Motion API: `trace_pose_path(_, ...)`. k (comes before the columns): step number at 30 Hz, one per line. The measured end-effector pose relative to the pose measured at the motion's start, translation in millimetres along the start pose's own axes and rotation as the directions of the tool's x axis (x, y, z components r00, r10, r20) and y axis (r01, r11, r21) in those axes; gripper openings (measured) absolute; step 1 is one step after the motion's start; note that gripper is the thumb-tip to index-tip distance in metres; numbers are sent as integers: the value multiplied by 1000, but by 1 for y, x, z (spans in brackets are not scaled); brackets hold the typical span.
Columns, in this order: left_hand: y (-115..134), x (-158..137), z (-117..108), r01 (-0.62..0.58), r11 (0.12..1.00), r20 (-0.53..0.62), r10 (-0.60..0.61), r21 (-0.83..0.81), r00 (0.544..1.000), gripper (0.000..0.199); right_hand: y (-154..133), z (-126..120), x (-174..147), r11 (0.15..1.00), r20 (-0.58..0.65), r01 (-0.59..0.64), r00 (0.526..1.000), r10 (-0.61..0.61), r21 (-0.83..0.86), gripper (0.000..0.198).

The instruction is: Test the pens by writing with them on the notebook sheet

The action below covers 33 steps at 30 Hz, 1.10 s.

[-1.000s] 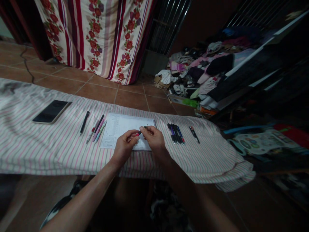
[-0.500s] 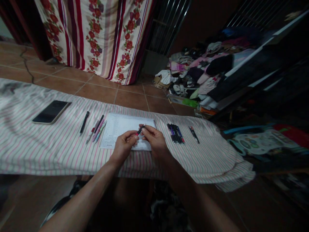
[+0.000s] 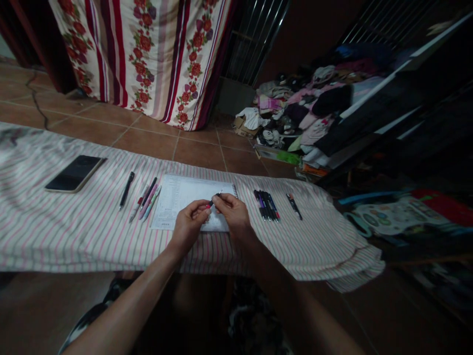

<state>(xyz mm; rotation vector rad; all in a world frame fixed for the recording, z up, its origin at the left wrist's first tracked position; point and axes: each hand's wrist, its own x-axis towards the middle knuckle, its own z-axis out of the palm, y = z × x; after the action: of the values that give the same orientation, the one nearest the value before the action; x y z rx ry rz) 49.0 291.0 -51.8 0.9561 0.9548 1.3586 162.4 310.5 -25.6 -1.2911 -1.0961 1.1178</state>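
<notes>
Left hand (image 3: 191,221), right hand (image 3: 234,213) both pinch pen (image 3: 212,202) above notebook (image 3: 175,197), toward its right edge; phone (image 3: 75,173) lies near far edge of tabletop (image 3: 303,241).

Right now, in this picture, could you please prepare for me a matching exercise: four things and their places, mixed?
1. phone
2. spiral notebook
3. small black-and-pink item
4. flowered curtain

A. held between the fingers of both hands
B. hanging beyond the striped cloth
C. lying below the hands
D. on the cloth, far left

Pairs: 1-D, 2-C, 3-A, 4-B
</notes>
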Motion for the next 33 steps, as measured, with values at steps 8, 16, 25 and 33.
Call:
trace_pose_path(8,3,0,-2,6,1000,2,-6,-30,1000,25,-1,-1,-4,994,230,-63,972,40,93,39)
trace_pose_path(16,7,-1,-3,26,1000,32,-26,7,999,24,-4,-6,0,992,133,-75,989,62,98,34)
trace_pose_path(25,2,0,-1,28,999,28,-29,24,999,21,4,-9,3,993,92,-52,995,43,106,28)
trace_pose_path(33,0,1,0,2,999,3,-2,52,1000,23,6,-7,4,997,60,-40,998,36,71,29)
